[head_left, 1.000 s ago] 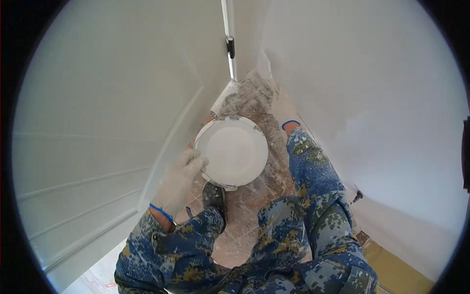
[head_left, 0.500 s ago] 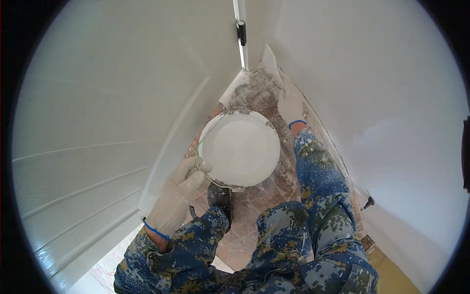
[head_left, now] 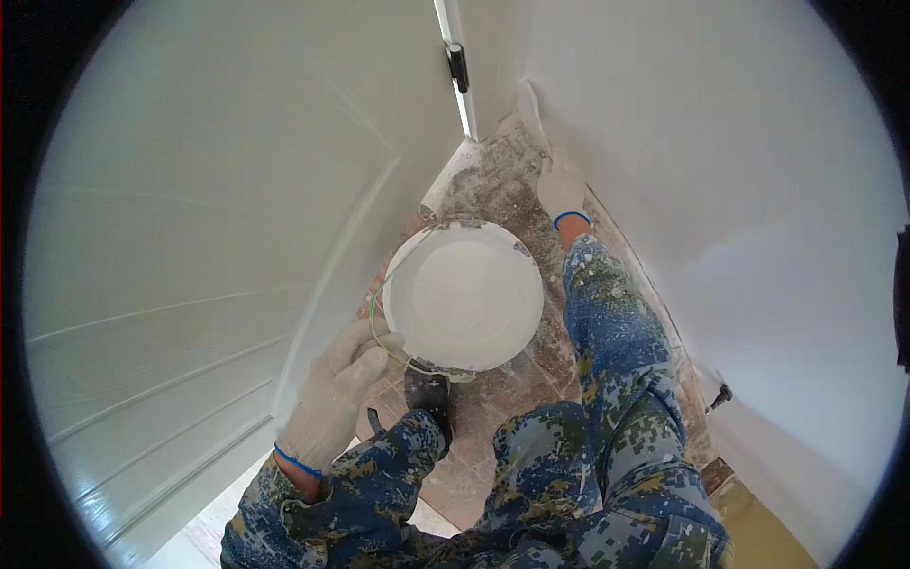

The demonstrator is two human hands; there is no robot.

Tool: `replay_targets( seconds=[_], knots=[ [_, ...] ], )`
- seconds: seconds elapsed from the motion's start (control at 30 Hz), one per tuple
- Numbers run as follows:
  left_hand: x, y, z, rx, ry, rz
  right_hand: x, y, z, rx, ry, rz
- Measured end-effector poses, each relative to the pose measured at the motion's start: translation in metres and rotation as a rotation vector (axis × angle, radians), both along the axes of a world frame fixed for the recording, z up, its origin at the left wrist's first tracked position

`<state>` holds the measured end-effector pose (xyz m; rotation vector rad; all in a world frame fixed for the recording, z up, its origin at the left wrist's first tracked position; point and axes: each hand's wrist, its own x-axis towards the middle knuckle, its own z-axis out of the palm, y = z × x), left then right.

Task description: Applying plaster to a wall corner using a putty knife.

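Fingers point(head_left: 365, 353) of the left hand point(head_left: 332, 398), in a pale work glove, are curled shut round the thin wire handle point(head_left: 377, 313) of a white bucket point(head_left: 464, 292), at the bucket's lower-left rim. Bucket hangs from that grip, mouth up, full of smooth white paste w/ crusty smears on the far rim. It sits just right of & above the left hand, between both arms, over the floor.

Right hand point(head_left: 559, 185), also gloved, is stretched out far ahead past the bucket, up by the corner next to the right wall point(head_left: 739, 190). Can't tell if its fingers are apart or closed, nor if they hold anything; too small & seen from behind. It's well apart from the bucket.

Room: narrow corner, white wall on the right, white panelled door point(head_left: 218, 247) w/ a dark hinge point(head_left: 459, 64) on the left. Floor point(head_left: 512, 379) is a brownish strip, heavily spattered w/ white dust & dried splashes. Dark shoe point(head_left: 428, 398) shows just below the bucket. Both sleeves point(head_left: 616, 332) & trousers are blue-green camouflage cloth, flecked w/ white; blue cuff bands at both wrists.
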<state>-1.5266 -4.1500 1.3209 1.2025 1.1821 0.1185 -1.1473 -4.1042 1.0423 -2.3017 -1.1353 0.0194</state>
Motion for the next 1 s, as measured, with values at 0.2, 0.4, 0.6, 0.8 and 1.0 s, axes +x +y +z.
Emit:
replay_targets(
  seconds=[0.2, 0.4, 0.6, 0.8, 1.0],
  knots=[
    [0.012, 0.003, 0.008, 0.024, 0.003, -0.005, 0.004, 0.005, -0.011, 0.160, -0.006, 0.030],
    [0.010, 0.011, -0.004, 0.003, 0.028, 0.011, 0.005, -0.043, -0.041, 0.313, -0.002, 0.105],
    [0.010, 0.016, -0.019, -0.023, -0.012, -0.006, 0.020, -0.026, -0.058, 0.137, 0.077, -0.042],
    [0.007, 0.018, -0.032, -0.005, -0.047, 0.004, 0.019, 0.011, -0.073, 0.208, 0.026, 0.012],
    [0.007, 0.022, -0.026, 0.000, -0.046, 0.000, -0.004, -0.004, -0.059, 0.292, 0.229, 0.068]
  ],
)
